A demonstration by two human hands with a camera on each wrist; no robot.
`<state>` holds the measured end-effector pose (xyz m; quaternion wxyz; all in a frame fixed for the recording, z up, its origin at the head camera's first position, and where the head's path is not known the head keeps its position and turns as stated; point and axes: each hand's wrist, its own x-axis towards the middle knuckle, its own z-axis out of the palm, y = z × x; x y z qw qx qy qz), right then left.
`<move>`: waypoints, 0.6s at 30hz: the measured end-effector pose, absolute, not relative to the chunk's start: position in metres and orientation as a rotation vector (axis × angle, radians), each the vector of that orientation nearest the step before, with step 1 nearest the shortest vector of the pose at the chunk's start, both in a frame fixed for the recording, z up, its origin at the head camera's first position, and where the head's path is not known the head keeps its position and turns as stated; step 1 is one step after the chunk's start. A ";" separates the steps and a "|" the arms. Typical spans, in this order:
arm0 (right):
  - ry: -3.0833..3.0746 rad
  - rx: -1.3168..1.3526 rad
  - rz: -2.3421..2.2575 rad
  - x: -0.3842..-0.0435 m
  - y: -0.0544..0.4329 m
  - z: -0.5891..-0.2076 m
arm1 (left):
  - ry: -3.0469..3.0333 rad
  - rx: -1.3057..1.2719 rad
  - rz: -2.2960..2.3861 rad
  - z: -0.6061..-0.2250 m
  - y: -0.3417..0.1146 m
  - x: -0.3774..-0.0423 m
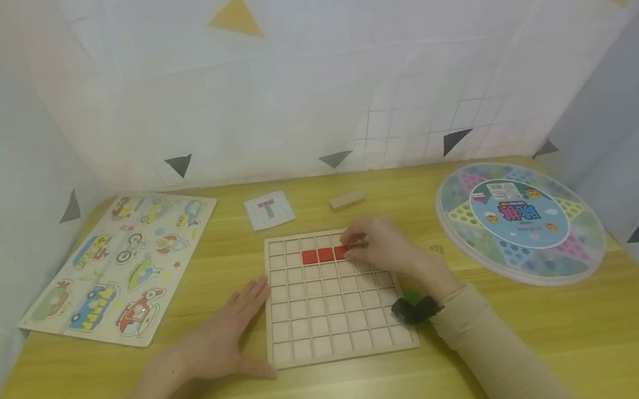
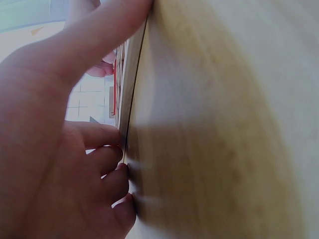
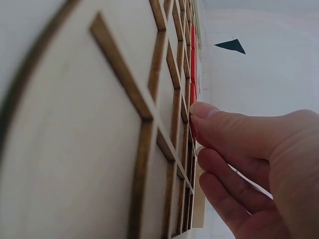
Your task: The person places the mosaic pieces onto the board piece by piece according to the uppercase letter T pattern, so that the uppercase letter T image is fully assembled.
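A square wooden grid board (image 1: 342,343) lies in front of me. In its second row from the back, two red square tiles (image 1: 317,256) sit side by side. My right hand (image 1: 381,245) reaches over the board's back right part. Its thumb and fingertips pinch a third red tile (image 3: 193,94) at the right end of that line, level with the other two. My left hand (image 1: 217,343) rests at the board's left side with fingers extended, fingertips along its edge and thumb near the front left corner. In the left wrist view the fingers (image 2: 117,181) touch that edge.
Behind the board lie a small paper card (image 1: 270,214) printed with a red and green T shape and a small wooden block (image 1: 347,200). A vehicle picture puzzle (image 1: 121,268) lies at left. At right is a round game board (image 1: 522,222). Patterned sheeting surrounds the table.
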<state>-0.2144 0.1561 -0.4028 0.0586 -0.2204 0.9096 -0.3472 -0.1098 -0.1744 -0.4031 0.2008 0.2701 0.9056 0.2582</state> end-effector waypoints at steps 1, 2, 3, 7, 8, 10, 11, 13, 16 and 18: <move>2.755 -0.660 -1.054 -0.214 0.156 -0.403 | 2.529 0.758 0.723 -0.403 -0.174 -0.110; 2.754 -0.656 -1.052 -0.215 0.156 -0.403 | 2.528 0.760 0.724 -0.403 -0.175 -0.110; 2.752 -0.654 -1.052 -0.215 0.156 -0.403 | 2.527 0.761 0.725 -0.403 -0.175 -0.110; 2.759 -0.641 -1.067 -0.213 0.158 -0.397 | 2.533 0.763 0.718 -0.403 -0.175 -0.110; 2.768 -0.641 -1.088 -0.212 0.159 -0.393 | 2.533 0.765 0.718 -0.403 -0.175 -0.110; 2.792 -0.682 -1.161 -0.207 0.161 -0.380 | 2.535 0.764 0.716 -0.404 -0.175 -0.110; 2.806 -0.710 -1.203 -0.204 0.163 -0.373 | 2.536 0.766 0.717 -0.404 -0.175 -0.110; 2.840 -0.776 -1.261 -0.198 0.168 -0.359 | 2.534 0.767 0.719 -0.405 -0.175 -0.110; 2.900 -0.854 -1.236 -0.192 0.178 -0.345 | 2.536 0.777 0.724 -0.405 -0.176 -0.110; 2.929 -0.864 -1.179 -0.189 0.185 -0.342 | 2.536 0.778 0.721 -0.405 -0.176 -0.110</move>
